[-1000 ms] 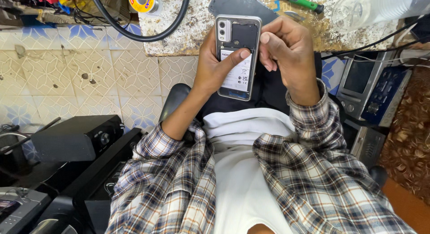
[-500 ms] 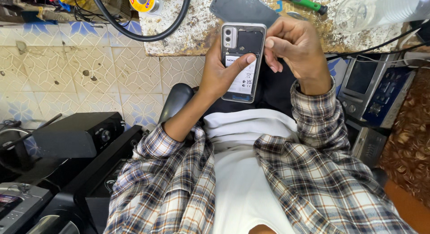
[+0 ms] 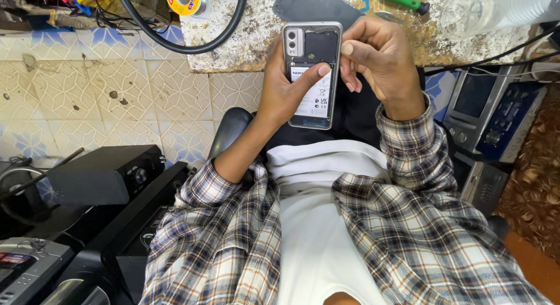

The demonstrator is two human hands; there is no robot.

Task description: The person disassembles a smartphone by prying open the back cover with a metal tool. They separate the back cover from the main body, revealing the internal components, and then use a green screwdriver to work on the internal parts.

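Note:
An opened phone (image 3: 312, 60) with its back cover off shows a battery with a white label and a camera block at its top left. My left hand (image 3: 286, 89) grips it from the left side, thumb lying across the battery. My right hand (image 3: 379, 57) touches the phone's right edge, fingers curled, thumb near the upper corner. The phone is held upright above my lap, in front of the speckled stone worktop (image 3: 256, 37). A dark flat back cover (image 3: 315, 4) lies on the worktop just behind the phone.
On the worktop lie a thick black cable (image 3: 192, 42), a yellow solder reel (image 3: 185, 0), a green-handled screwdriver (image 3: 402, 0) and a clear plastic bottle (image 3: 496, 10). Black electronic boxes (image 3: 99, 176) stack at the left; grey devices (image 3: 484, 112) sit at the right.
Both hands have lifted the phone slightly up and to the right. My right hand shifted from covering the phone's upper right to pinching at its right edge.

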